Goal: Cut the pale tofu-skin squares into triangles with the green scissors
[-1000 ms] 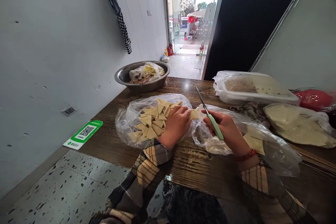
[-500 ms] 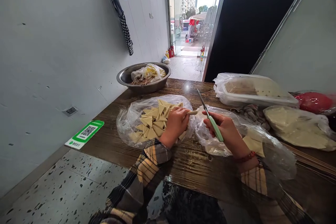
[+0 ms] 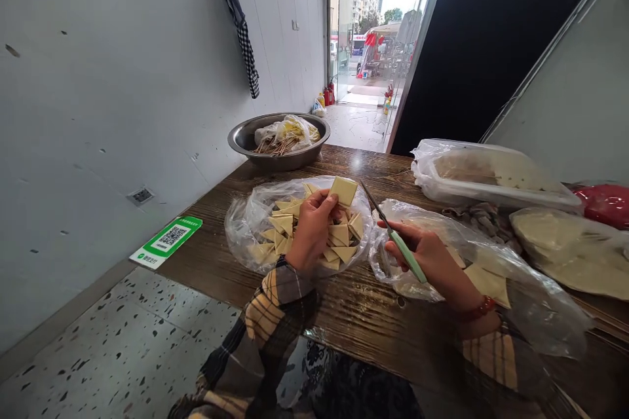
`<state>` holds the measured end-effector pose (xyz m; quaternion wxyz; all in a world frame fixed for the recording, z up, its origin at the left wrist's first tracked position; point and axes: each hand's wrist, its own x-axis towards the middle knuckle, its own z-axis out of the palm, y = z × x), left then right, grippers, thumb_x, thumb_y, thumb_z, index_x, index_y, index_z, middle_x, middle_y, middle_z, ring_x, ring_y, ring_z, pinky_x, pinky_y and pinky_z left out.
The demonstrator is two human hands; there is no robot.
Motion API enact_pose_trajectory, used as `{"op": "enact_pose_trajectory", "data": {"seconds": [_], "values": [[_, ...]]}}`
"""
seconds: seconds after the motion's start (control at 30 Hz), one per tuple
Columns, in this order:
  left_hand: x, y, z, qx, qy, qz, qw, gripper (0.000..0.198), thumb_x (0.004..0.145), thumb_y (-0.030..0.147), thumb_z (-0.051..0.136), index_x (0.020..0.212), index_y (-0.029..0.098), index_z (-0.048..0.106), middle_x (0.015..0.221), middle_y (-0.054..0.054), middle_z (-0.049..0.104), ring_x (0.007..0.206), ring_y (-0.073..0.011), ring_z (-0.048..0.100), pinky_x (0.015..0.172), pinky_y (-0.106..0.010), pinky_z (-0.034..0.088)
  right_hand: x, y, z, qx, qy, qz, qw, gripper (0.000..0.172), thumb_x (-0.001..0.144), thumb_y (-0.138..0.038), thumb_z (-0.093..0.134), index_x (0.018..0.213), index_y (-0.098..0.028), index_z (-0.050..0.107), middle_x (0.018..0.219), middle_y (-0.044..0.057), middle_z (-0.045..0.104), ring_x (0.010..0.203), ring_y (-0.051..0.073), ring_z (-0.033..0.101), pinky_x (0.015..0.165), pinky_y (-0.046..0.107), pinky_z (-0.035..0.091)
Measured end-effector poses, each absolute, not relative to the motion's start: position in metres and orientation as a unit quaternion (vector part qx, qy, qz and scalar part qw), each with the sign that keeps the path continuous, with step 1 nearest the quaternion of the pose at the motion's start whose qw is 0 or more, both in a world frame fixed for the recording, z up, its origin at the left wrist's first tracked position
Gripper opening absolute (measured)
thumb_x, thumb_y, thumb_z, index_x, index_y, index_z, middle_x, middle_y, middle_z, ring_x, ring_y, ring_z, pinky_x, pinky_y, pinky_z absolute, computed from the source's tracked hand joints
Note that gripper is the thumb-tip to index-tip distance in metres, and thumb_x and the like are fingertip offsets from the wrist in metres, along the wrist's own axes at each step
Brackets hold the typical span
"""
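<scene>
My left hand (image 3: 313,224) pinches a pale square of tofu sheet (image 3: 343,191) between thumb and fingers, its flat face turned toward me. Below that hand, many cut tofu triangles (image 3: 339,236) lie heaped on a clear plastic bag (image 3: 240,229). My right hand (image 3: 425,252) is wrapped round green-handled scissors (image 3: 407,254), seen edge-on. Their dark blades point up and left, close to the square's right side but apart from it. Under my right hand spreads another clear bag (image 3: 535,314) with larger pale sheets (image 3: 489,283) in it.
A metal basin (image 3: 240,139) holding bagged skewers stands at the table's far left. To the right are a wrapped white tray (image 3: 501,186), a grey cloth (image 3: 484,219), a bag of round sheets (image 3: 565,245) and a red bundle (image 3: 607,204). A QR-code card (image 3: 170,241) lies at the left edge.
My left hand has turned up and shifted slightly left, so the piece it holds now shows its square face instead of its edge. The scissors stay in my right hand. The view has shifted slightly.
</scene>
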<state>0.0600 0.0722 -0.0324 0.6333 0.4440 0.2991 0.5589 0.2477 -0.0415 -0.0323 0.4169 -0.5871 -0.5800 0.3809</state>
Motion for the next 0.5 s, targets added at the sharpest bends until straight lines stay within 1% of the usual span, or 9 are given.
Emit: {"op": "enact_pose_trajectory", "data": {"seconds": [0.07, 0.13, 0.27, 0.4, 0.5], "values": [[0.0584, 0.0714, -0.0298, 0.423, 0.29, 0.564, 0.647, 0.027, 0.067, 0.032, 0.076, 0.085, 0.015, 0.066, 0.073, 0.001, 0.063, 0.055, -0.006, 0.052, 0.053, -0.019, 0.043, 0.2481, -0.0413, -0.0336, -0.584, -0.609, 0.36, 0.397, 0.059, 0.08, -0.047, 0.067, 0.127, -0.012, 0.064, 0.072, 0.001, 0.058, 0.059, 0.013, 0.048, 0.056, 0.026, 0.043], [0.0571, 0.07, -0.0271, 0.41, 0.284, 0.567, 0.656, 0.027, 0.066, 0.031, 0.077, 0.084, 0.014, 0.065, 0.074, 0.001, 0.064, 0.058, -0.0066, 0.055, 0.055, -0.019, 0.045, 0.2476, -0.0416, -0.0334, -0.578, -0.632, 0.354, 0.377, 0.059, 0.082, -0.047, 0.066, 0.128, -0.012, 0.063, 0.074, 0.001, 0.059, 0.063, 0.014, 0.048, 0.06, 0.027, 0.042], [0.0565, 0.0671, -0.023, 0.388, 0.273, 0.573, 0.668, 0.03, 0.064, 0.03, 0.079, 0.083, 0.014, 0.063, 0.077, 0.0, 0.066, 0.063, -0.0084, 0.061, 0.059, -0.021, 0.049, 0.2451, -0.0427, -0.0322, -0.564, -0.641, 0.385, 0.35, 0.059, 0.085, -0.049, 0.062, 0.131, -0.012, 0.06, 0.071, 0.0, 0.057, 0.062, 0.014, 0.046, 0.058, 0.026, 0.04], [0.0582, 0.0648, -0.0215, 0.393, 0.261, 0.57, 0.673, 0.032, 0.064, 0.03, 0.081, 0.084, 0.013, 0.062, 0.079, -0.001, 0.067, 0.065, -0.0101, 0.064, 0.065, -0.023, 0.053, 0.2423, -0.0436, -0.0309, -0.563, -0.64, 0.391, 0.348, 0.06, 0.082, -0.049, 0.064, 0.128, -0.011, 0.062, 0.074, 0.002, 0.061, 0.065, 0.015, 0.05, 0.06, 0.027, 0.042], [0.0598, 0.0631, -0.0219, 0.403, 0.266, 0.562, 0.672, 0.031, 0.065, 0.03, 0.08, 0.083, 0.014, 0.062, 0.077, -0.001, 0.068, 0.064, -0.0103, 0.065, 0.065, -0.024, 0.053, 0.2403, -0.0441, -0.0294, -0.561, -0.636, 0.404, 0.343, 0.059, 0.082, -0.048, 0.065, 0.128, -0.011, 0.061, 0.074, 0.002, 0.061, 0.066, 0.016, 0.051, 0.061, 0.028, 0.043]]}}
